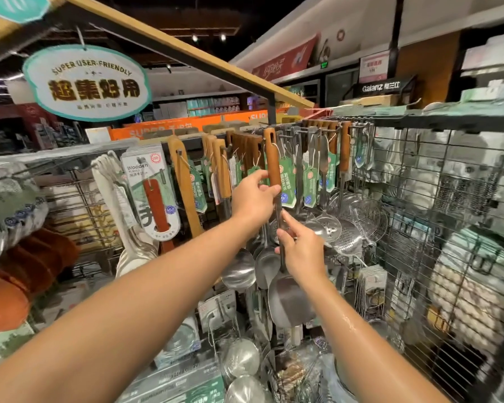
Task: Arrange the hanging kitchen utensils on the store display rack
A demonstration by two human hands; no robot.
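A steel spatula with a brown wooden handle (272, 158) stands upright in front of the wire display rack (437, 181). Its handle top is level with the rack's hooks. My left hand (255, 199) grips the lower end of the wooden handle. My right hand (300, 248) pinches the metal shank below it, above the flat steel blade (288, 301). Several other wood-handled utensils (242, 152) with green tags hang in a row on the hooks to either side, and steel ladles and skimmers (346, 225) hang behind my hands.
A carded wooden turner (152, 193) and a pale wooden spatula (184, 181) hang to the left. Strainers and boxed goods (239, 359) fill the shelf below. An oval sign (88, 82) hangs above left, under a wooden beam (186, 53). Packaged goods sit behind the grid at right.
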